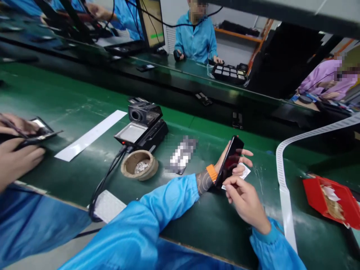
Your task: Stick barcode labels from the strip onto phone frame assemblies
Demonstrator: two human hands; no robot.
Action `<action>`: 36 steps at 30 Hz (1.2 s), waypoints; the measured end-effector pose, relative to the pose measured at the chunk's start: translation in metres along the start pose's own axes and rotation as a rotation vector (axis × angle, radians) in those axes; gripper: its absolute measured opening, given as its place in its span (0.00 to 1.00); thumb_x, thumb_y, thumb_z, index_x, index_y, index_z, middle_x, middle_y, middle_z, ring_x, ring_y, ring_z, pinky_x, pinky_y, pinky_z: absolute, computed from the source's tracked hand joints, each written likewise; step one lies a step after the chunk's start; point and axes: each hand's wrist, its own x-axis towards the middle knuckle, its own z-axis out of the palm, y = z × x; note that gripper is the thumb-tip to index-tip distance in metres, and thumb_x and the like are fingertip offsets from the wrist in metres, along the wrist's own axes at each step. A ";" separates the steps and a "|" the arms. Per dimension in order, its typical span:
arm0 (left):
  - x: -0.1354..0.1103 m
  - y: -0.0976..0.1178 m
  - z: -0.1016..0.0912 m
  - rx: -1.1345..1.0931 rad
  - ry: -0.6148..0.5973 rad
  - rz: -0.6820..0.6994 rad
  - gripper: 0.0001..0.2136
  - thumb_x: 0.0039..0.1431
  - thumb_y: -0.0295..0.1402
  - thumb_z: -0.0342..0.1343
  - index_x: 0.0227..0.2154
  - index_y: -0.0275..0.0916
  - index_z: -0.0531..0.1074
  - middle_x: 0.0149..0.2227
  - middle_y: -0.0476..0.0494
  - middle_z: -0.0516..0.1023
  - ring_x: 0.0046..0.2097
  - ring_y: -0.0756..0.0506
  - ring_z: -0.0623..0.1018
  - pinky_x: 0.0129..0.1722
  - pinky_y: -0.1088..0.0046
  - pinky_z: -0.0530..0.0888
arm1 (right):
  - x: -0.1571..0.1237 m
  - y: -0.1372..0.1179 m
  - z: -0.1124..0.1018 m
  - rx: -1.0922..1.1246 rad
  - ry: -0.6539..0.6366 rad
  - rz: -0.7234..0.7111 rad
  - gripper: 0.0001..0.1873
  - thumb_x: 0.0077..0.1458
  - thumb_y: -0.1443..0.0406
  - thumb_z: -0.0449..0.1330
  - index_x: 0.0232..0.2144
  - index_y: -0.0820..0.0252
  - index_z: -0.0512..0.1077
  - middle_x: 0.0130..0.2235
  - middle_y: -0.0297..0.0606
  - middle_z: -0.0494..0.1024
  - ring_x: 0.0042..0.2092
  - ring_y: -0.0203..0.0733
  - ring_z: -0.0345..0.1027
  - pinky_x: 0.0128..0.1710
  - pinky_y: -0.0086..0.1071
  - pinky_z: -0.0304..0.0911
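My left hand point(235, 162) holds a black phone point(230, 160) tilted on edge above the green bench, fingers wrapped behind it. Behind the phone a small white sticker point(245, 172) shows under those fingers. My right hand point(245, 198) is curled just below the phone, its fingertips pinching at the phone's lower edge. An orange band sits on my left wrist, and both arms wear blue sleeves.
A black device with a lens and metal plate point(143, 127) stands left of centre, a round brown dish point(140, 165) before it. A red tray point(332, 200) and white label strip point(284, 180) lie right. A co-worker's hands point(17, 150) work at left; people sit across.
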 end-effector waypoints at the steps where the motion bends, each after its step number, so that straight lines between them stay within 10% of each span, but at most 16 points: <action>1: 0.002 -0.002 -0.001 0.006 0.004 -0.013 0.29 0.65 0.55 0.40 0.44 0.33 0.72 0.32 0.38 0.76 0.17 0.54 0.62 0.16 0.76 0.54 | -0.001 0.001 -0.001 -0.020 -0.001 -0.011 0.12 0.64 0.57 0.55 0.34 0.59 0.70 0.24 0.30 0.68 0.23 0.33 0.63 0.22 0.27 0.59; 30: 0.006 -0.012 0.003 -0.086 0.166 0.091 0.31 0.65 0.57 0.37 0.36 0.33 0.71 0.29 0.40 0.76 0.15 0.55 0.59 0.14 0.76 0.53 | -0.003 0.002 0.009 -0.403 0.184 -0.217 0.09 0.61 0.63 0.57 0.29 0.54 0.62 0.22 0.27 0.63 0.23 0.34 0.57 0.24 0.29 0.55; 36: -0.004 -0.003 0.015 -0.171 0.412 0.253 0.26 0.64 0.56 0.41 0.31 0.36 0.68 0.29 0.44 0.75 0.16 0.56 0.59 0.15 0.76 0.54 | 0.003 0.008 0.001 -0.478 0.364 -0.245 0.10 0.58 0.56 0.60 0.32 0.54 0.65 0.27 0.31 0.70 0.28 0.38 0.64 0.29 0.31 0.62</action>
